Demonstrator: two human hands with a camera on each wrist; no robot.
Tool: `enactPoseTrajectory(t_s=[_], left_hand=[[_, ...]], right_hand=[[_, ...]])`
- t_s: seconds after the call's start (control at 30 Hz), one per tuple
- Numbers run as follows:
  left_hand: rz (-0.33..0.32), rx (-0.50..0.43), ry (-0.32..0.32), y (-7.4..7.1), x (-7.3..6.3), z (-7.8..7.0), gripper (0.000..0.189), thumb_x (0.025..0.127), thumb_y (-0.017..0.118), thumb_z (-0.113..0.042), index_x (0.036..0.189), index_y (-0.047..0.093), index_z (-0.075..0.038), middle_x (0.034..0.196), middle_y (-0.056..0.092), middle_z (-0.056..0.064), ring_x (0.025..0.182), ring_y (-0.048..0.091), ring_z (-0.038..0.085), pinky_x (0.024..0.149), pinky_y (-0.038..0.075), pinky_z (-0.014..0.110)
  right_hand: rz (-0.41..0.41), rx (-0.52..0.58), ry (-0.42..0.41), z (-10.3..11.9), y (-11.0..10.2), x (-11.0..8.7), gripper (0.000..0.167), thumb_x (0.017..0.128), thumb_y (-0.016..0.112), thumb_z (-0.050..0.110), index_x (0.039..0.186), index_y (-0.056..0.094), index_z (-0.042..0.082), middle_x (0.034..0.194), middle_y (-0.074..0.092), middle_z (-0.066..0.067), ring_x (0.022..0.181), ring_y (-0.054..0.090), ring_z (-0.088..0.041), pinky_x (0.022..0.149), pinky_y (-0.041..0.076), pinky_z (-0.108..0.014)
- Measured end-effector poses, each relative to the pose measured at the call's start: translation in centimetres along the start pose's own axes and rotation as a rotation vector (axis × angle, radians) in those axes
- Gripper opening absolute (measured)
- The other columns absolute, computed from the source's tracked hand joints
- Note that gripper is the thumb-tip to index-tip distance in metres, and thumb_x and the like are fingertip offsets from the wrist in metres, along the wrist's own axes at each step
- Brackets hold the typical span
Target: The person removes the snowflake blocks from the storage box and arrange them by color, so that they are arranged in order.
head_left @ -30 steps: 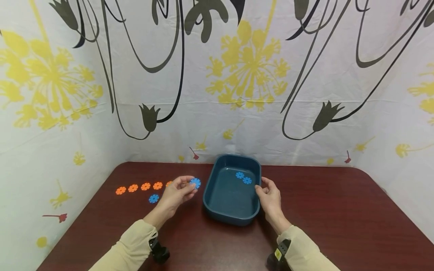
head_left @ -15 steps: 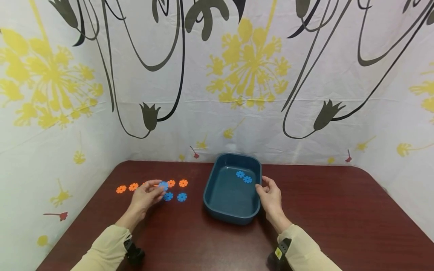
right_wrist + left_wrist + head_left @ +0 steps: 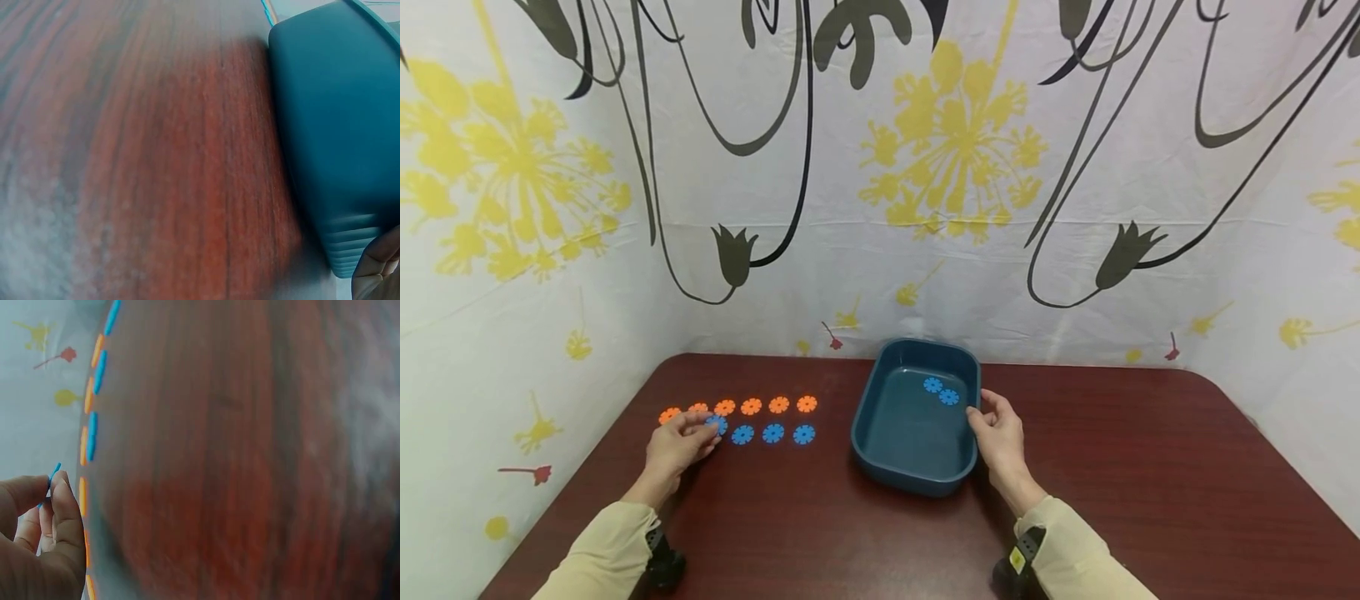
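Note:
My left hand [image 3: 679,448] pinches a blue notched, flower-shaped disc [image 3: 718,425] between thumb and fingertips. In the left wrist view the disc [image 3: 57,469] shows edge-on at the fingertips. Beside it, three blue discs [image 3: 772,433] lie in a row on the table, in front of a row of several orange discs [image 3: 751,406]; the hand partly covers the orange ones at the left end. My right hand [image 3: 1002,442] grips the right side of a dark teal rectangular tub [image 3: 891,475], thumb over the rim. Inside the tub lie two blue discs [image 3: 949,397].
The dark red-brown wooden table [image 3: 1120,483] has rounded back corners. A white cloth [image 3: 827,192] printed with yellow and dark flowers hangs close behind and at both sides. The tub stands near the back edge, right of the disc rows.
My left hand has moved left from beside the tub, carrying the blue disc along the rows to the left end of the blue row. The right hand stays on the tub.

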State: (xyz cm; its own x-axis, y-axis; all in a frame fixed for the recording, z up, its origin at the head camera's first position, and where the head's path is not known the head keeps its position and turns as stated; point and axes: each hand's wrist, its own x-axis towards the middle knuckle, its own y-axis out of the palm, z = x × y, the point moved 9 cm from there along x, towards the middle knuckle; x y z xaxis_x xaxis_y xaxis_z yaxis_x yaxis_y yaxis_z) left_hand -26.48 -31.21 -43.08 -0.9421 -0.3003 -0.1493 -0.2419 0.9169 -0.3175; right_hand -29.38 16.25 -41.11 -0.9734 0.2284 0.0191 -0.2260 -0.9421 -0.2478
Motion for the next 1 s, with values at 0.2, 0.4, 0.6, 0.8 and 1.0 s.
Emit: enactPoseTrajectory(t_s=[0.2,0.4,0.6,0.8,1.0], left_hand=[[-0.032,0.094,0.051,-0.3,0.2,0.0,0.034,0.092,0.059,-0.008,0.12,0.052,0.009,0.08,0.066,0.002,0.067,0.062,0.002,0.063,0.054,0.02],[-0.07,0.218,0.099,-0.7,0.1,-0.3,0.031,0.09,0.061,-0.01,0.116,0.057,0.006,0.086,0.067,0.01,0.068,0.061,0.002,0.063,0.055,0.022],[-0.115,0.355,0.12,-1.0,0.1,-0.8,0.03,0.088,0.065,-0.015,0.111,0.061,0.002,0.085,0.067,0.011,0.065,0.061,0.007,0.058,0.05,0.023],[-0.122,0.496,0.154,-1.0,-0.1,-1.2,0.03,0.087,0.065,-0.02,0.108,0.063,0.002,0.087,0.066,0.013,0.076,0.06,0.023,0.064,0.047,0.034],[-0.11,0.547,0.167,-0.9,0.0,-1.3,0.029,0.088,0.065,-0.019,0.107,0.063,0.003,0.088,0.066,0.015,0.078,0.061,0.027,0.068,0.049,0.043]], right_hand=[[-0.003,-0.001,0.0,0.0,0.0,0.0,0.044,0.093,0.054,0.011,0.134,0.044,0.001,0.07,0.052,-0.008,0.059,0.047,-0.012,0.05,0.04,-0.022],[-0.001,-0.001,-0.002,0.0,-0.1,0.0,0.044,0.093,0.054,0.012,0.135,0.044,0.001,0.07,0.052,-0.007,0.06,0.047,-0.013,0.051,0.041,-0.022],[0.0,0.002,0.001,0.0,-0.1,0.0,0.044,0.093,0.054,0.012,0.135,0.044,0.001,0.07,0.052,-0.007,0.06,0.047,-0.013,0.051,0.04,-0.022],[-0.003,0.007,0.002,0.0,-0.2,0.0,0.044,0.093,0.054,0.012,0.135,0.044,0.001,0.07,0.052,-0.007,0.061,0.047,-0.014,0.051,0.041,-0.022],[-0.005,0.013,0.01,-0.1,0.0,0.1,0.044,0.093,0.054,0.012,0.135,0.045,0.003,0.071,0.052,-0.008,0.062,0.048,-0.015,0.052,0.042,-0.022]])
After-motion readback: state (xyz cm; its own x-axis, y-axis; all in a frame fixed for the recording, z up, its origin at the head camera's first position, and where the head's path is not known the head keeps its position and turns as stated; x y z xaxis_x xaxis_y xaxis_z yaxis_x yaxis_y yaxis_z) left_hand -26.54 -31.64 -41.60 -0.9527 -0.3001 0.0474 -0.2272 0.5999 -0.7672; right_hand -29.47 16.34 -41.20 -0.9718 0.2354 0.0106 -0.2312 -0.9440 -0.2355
